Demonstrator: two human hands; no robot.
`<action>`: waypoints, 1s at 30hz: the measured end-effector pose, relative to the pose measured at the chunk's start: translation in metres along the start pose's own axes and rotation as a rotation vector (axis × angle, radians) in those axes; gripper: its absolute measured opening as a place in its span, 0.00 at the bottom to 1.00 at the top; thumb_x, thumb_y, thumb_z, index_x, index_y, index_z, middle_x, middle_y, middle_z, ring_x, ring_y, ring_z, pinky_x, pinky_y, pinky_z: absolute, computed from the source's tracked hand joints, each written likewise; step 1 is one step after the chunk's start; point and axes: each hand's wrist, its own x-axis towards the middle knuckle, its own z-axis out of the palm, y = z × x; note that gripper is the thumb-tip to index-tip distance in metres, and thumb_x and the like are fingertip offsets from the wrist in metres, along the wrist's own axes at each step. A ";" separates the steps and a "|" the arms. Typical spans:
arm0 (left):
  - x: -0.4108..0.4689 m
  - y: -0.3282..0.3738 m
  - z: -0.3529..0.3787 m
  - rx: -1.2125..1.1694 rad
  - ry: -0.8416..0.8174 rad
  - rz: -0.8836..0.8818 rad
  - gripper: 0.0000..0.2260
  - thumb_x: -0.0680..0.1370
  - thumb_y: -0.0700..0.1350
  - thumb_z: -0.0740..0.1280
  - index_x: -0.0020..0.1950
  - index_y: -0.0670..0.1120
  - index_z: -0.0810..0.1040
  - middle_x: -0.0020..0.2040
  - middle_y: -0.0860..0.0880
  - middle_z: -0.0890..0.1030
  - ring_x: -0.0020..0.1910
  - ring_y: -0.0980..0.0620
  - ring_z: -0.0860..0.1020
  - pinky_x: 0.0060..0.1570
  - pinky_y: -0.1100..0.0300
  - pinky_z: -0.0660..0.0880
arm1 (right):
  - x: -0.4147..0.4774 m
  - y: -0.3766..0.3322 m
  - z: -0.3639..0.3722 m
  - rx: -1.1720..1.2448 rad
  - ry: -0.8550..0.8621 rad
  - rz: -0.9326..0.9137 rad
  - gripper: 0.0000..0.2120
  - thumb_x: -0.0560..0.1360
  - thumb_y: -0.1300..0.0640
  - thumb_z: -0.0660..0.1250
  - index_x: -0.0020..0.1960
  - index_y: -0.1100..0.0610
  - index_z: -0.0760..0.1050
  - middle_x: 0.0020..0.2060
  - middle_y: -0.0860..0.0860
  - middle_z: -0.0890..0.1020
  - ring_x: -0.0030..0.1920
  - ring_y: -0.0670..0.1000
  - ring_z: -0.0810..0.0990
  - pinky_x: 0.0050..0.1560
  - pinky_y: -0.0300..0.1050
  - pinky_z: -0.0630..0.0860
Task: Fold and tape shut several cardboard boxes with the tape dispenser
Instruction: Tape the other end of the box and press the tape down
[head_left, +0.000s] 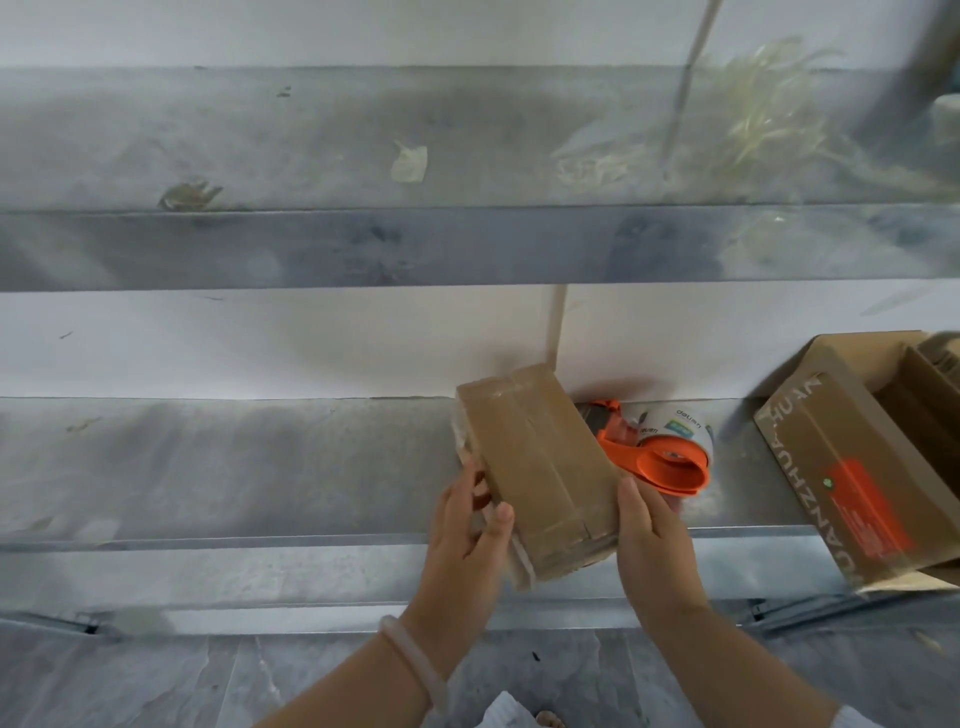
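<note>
- Two hands, one box: the left hand (467, 525), with one pale bracelet (415, 660) on its wrist, and the right hand (652, 530) hold the box's near end.
- Left fingers (480, 488) curl round the box's left side, thumb on top. The right thumb lies along the right edge and grips too; its other fingers are mostly hidden.
- One taped box (540, 467), over the front of the lower shelf (260, 467). Its long axis runs near to far, the far end leaning left and the tape seam running lengthwise.
- One orange tape dispenser (660, 462) on the shelf, just behind the box.
- One open printed carton (852, 467) at right.
- One upper shelf (311, 140), carrying tangled tape scraps (753, 114).
</note>
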 end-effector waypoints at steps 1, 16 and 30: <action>0.002 0.003 -0.006 -0.015 0.072 -0.010 0.31 0.73 0.65 0.63 0.75 0.63 0.60 0.70 0.55 0.66 0.68 0.55 0.69 0.68 0.45 0.69 | 0.002 -0.001 -0.004 -0.016 -0.036 0.000 0.14 0.83 0.55 0.55 0.49 0.40 0.77 0.45 0.35 0.78 0.47 0.30 0.76 0.42 0.27 0.68; 0.039 0.023 -0.063 0.204 0.433 -0.073 0.19 0.78 0.49 0.69 0.69 0.54 0.74 0.60 0.53 0.78 0.56 0.55 0.76 0.55 0.61 0.71 | 0.045 -0.023 0.024 -0.308 -0.004 -0.197 0.20 0.80 0.51 0.62 0.72 0.46 0.67 0.68 0.46 0.71 0.68 0.45 0.69 0.69 0.42 0.64; 0.042 0.018 -0.072 0.533 -0.045 0.050 0.23 0.83 0.50 0.57 0.78 0.57 0.57 0.79 0.58 0.42 0.74 0.62 0.50 0.66 0.71 0.50 | 0.046 -0.014 0.028 -0.759 -0.373 -0.346 0.28 0.83 0.47 0.51 0.80 0.49 0.46 0.78 0.40 0.40 0.75 0.40 0.33 0.71 0.36 0.34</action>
